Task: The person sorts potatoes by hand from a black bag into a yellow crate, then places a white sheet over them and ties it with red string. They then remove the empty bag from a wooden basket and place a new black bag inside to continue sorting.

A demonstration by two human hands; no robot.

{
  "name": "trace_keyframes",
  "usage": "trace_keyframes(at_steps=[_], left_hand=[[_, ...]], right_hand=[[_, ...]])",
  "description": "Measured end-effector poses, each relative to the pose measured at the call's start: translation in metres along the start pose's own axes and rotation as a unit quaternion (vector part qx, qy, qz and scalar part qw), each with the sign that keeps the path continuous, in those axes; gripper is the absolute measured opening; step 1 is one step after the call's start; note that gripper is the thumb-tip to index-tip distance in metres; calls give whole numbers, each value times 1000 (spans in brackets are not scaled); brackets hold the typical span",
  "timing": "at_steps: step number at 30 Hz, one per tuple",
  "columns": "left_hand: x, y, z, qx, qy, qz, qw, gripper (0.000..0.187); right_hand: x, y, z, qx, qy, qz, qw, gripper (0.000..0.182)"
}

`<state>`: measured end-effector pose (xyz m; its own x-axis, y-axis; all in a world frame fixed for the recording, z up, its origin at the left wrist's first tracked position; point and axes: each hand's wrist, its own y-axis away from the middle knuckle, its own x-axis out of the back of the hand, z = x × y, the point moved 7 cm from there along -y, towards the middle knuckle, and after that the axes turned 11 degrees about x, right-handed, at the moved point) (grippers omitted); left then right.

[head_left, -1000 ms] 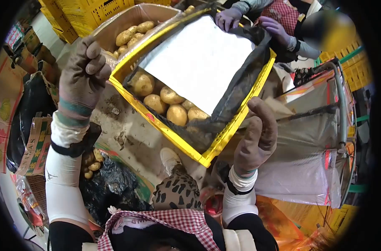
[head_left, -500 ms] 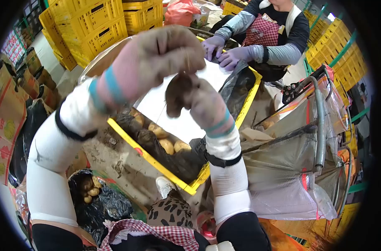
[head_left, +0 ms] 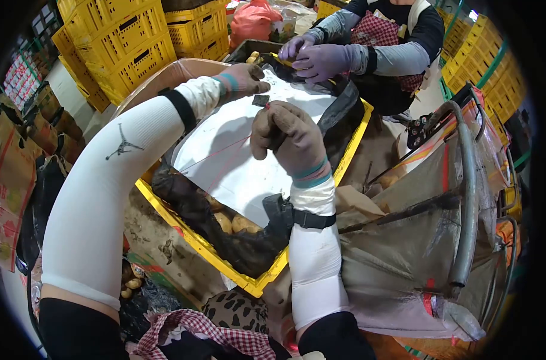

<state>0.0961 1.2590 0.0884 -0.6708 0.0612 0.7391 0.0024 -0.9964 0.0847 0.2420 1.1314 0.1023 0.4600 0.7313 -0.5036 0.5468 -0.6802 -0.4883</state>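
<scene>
A yellow crate (head_left: 201,247) stands in front of me, lined with black plastic (head_left: 249,257). A white sheet (head_left: 225,159) covers most of its top, and potatoes (head_left: 244,224) show at the near edge. My left hand (head_left: 244,81), in a dirty knit glove, reaches over the sheet's far left part, thumb and fingers apart. Over the middle of the sheet my right hand (head_left: 289,137) is closed with curled fingers on a thin red string (head_left: 220,150), which runs from it toward the crate's left side. A small dark square (head_left: 261,100) lies between the hands.
Across the crate, a co-worker's gloved hands (head_left: 313,60) are at its far end. Yellow crates (head_left: 126,51) are stacked at the back left. To the right stands a metal-framed cart (head_left: 462,198) with grey sheeting. Potatoes in a black bag (head_left: 138,300) lie at lower left.
My left hand has moved down and away, from up near the camera to over the sheet's far left. My right hand stays over the sheet. The co-worker's hands have shifted up slightly.
</scene>
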Motion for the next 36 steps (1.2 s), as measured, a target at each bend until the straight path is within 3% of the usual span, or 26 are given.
trace_keyframes(at_steps=[2, 4, 5, 6, 8, 9, 12, 13, 16, 22, 25, 26, 28, 30, 32, 33, 34, 36], left_hand=[[-13, -13, 0, 29, -76, -35, 996, 74], [-18, -21, 5, -40, -101, 13, 994, 93], [-16, -16, 13, -35, -134, 30, 990, 105], [-19, -20, 14, -51, -165, 64, 983, 115], [-23, -11, 26, -19, -164, 54, 985, 119], [-29, -15, 26, -12, -120, 42, 992, 119], [-48, -32, 21, -7, -101, 20, 995, 118], [-51, -33, 23, -12, -117, 32, 993, 116], [-55, -28, 17, 0, -75, 1, 997, 114], [-39, -24, 13, -5, -44, 42, 998, 111], [-27, -27, 15, -59, 13, 134, 989, 116], [-28, -29, 17, -58, 15, 134, 989, 116], [-31, -28, 30, -122, 173, 99, 972, 121], [-33, -31, 50, -143, 142, 116, 973, 123], [-48, -23, 89, -265, 207, -16, 942, 88], [-58, -36, 105, -454, 155, 62, 875, 42], [-49, -20, 114, -454, 155, 62, 875, 42], [-37, 8, 119, -239, 181, -58, 952, 23]], right_hand=[[-16, -1, -1, 27, -20, -45, 998, 38], [-26, 9, -14, 38, 133, -34, 990, 41], [-39, 5, -3, 15, -57, -102, 993, 41], [-41, 14, -4, 26, -68, -84, 994, 41], [-60, 18, 4, 14, -126, -156, 980, 29], [-64, 25, 6, -7, -131, -141, 981, 26], [-85, 26, 6, -6, -95, -276, 956, 25], [-85, 31, 7, -54, -131, -225, 964, 23], [-77, 28, 2, -27, -126, -184, 974, 22], [-81, 28, 3, -49, -136, -186, 972, 26], [-82, 28, 6, -53, -126, -204, 969, 28], [-82, 28, 5, -49, -119, -214, 968, 28], [-90, 27, 0, -42, -108, -191, 975, 29], [-93, 25, -3, -35, -97, -168, 980, 31], [-103, 25, -6, -16, -77, -243, 967, 23], [-104, 27, -3, -4, -105, -259, 960, 22], [-103, 27, -2, -4, -105, -258, 960, 22], [-100, 25, -6, 38, -136, -237, 961, 23]])
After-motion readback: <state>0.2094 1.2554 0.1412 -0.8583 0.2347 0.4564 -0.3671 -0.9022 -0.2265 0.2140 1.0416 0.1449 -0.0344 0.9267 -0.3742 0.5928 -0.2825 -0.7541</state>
